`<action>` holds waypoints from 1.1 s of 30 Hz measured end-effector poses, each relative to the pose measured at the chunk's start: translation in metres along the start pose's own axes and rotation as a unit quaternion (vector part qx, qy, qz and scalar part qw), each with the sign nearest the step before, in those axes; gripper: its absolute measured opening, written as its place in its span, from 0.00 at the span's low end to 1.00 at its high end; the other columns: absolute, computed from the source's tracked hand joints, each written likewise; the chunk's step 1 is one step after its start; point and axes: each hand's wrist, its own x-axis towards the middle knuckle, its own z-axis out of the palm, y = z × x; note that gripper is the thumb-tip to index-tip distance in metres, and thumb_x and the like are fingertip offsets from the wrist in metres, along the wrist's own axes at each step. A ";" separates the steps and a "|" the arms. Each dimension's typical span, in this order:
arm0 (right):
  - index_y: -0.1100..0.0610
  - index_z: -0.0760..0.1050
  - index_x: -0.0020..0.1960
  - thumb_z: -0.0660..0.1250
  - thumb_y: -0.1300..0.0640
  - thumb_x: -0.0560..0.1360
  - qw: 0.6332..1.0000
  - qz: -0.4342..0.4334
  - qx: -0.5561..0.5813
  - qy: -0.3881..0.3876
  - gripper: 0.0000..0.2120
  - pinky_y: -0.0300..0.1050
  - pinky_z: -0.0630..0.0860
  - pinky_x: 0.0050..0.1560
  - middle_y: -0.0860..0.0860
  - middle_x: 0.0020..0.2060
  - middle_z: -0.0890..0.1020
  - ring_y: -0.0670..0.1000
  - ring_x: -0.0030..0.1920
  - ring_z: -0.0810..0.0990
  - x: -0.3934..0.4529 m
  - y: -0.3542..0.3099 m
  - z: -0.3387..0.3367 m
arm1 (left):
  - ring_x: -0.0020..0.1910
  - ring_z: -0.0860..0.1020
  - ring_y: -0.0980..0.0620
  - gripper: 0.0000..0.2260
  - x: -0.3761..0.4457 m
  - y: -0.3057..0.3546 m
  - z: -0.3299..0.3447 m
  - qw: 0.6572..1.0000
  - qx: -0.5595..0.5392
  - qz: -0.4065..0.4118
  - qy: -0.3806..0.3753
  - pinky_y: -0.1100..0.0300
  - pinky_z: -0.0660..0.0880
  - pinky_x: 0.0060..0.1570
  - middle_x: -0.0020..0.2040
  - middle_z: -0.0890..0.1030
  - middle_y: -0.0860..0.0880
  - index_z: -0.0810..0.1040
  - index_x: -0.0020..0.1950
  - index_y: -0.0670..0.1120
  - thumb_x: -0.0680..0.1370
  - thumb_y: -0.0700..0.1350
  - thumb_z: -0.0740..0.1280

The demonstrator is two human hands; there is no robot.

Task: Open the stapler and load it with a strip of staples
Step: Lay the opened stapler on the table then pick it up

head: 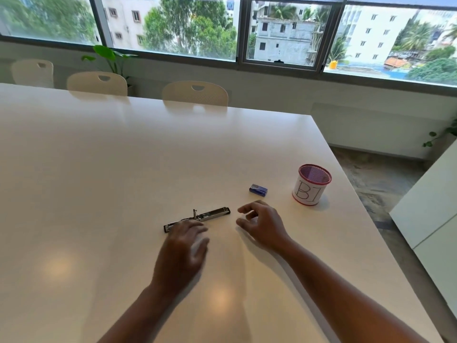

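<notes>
Stapler (197, 218) lies opened flat; blue box (258, 189) and mesh cup (312, 187) nearby.

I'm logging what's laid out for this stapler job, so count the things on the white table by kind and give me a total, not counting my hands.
Silver metal stapler, lying opened out flat: 1
Small blue staple box: 1
Pink mesh pen cup with a white paper label: 1
Total on the white table: 3

Bright daylight pours through the windows (284, 30) ahead of me, leaving soft glare patches on the glossy white table (99, 169). My left hand (184, 246) is motion-blurred. Straight lines bow toward the edges.
</notes>
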 end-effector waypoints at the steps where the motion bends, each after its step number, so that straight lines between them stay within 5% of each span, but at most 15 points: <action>1: 0.52 0.82 0.63 0.77 0.51 0.76 1.000 -0.006 -0.008 -0.009 0.17 0.39 0.79 0.50 0.48 0.58 0.82 0.46 0.51 0.83 0.003 -0.003 0.004 | 0.54 0.79 0.48 0.09 0.001 -0.009 -0.005 0.999 0.018 -0.014 0.028 0.59 0.72 0.60 0.52 0.84 0.48 0.85 0.53 0.46 0.75 0.44 0.70; 5: 0.55 0.76 0.72 0.75 0.49 0.77 0.999 -0.010 -0.037 -0.017 0.26 0.47 0.79 0.61 0.51 0.66 0.79 0.50 0.60 0.81 0.015 -0.012 0.022 | 0.50 0.77 0.44 0.11 -0.001 -0.044 -0.018 0.987 0.081 -0.117 0.075 0.55 0.71 0.55 0.50 0.83 0.47 0.83 0.54 0.46 0.73 0.40 0.77; 11: 0.50 0.75 0.74 0.71 0.48 0.79 0.996 -0.040 -0.078 0.001 0.24 0.52 0.71 0.69 0.49 0.67 0.79 0.54 0.68 0.72 0.017 -0.019 0.045 | 0.56 0.76 0.41 0.21 0.006 -0.056 -0.019 0.973 0.062 -0.221 0.014 0.47 0.75 0.59 0.54 0.83 0.45 0.82 0.61 0.44 0.71 0.46 0.81; 18: 0.51 0.83 0.65 0.71 0.54 0.80 0.996 -0.056 -0.073 0.021 0.14 0.49 0.72 0.65 0.48 0.58 0.81 0.54 0.62 0.75 0.011 -0.017 0.043 | 0.55 0.76 0.41 0.09 0.007 -0.055 -0.018 0.975 0.074 -0.207 0.016 0.49 0.76 0.56 0.50 0.81 0.46 0.87 0.54 0.46 0.75 0.41 0.78; 28: 0.56 0.86 0.55 0.73 0.64 0.77 0.996 -0.046 0.008 0.072 0.09 0.53 0.79 0.57 0.49 0.51 0.82 0.52 0.54 0.78 -0.035 -0.004 0.015 | 0.45 0.80 0.49 0.09 -0.005 -0.035 -0.015 0.991 0.022 -0.130 0.029 0.65 0.67 0.44 0.44 0.87 0.51 0.87 0.49 0.48 0.71 0.39 0.81; 33: 0.56 0.86 0.52 0.74 0.68 0.76 0.992 -0.018 0.040 0.120 0.10 0.44 0.78 0.50 0.48 0.49 0.82 0.50 0.49 0.81 -0.074 0.015 -0.017 | 0.45 0.82 0.49 0.10 -0.011 0.007 -0.009 0.994 -0.052 -0.100 0.011 0.54 0.77 0.48 0.46 0.87 0.53 0.87 0.49 0.49 0.72 0.39 0.81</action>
